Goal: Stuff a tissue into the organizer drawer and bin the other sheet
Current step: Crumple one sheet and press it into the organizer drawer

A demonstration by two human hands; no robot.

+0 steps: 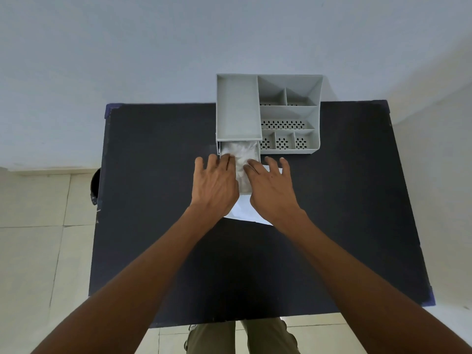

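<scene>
Pressing a crumpled tissue into the pulled-out drawer of the grey organizer, the left hand and right hand lie flat, fingers spread; the other sheet rests on the table beneath them.

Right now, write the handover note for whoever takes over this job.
Left hand: open, fingers pressing the crumpled tissue into the pulled-out organizer drawer.
Right hand: open, fingers on the same tissue.
Other sheet: flat on the table, under the hands.
Bin: on the floor off the table's left edge.
Done: tissue mostly in.
Left: close drawer, bin the sheet.
</scene>
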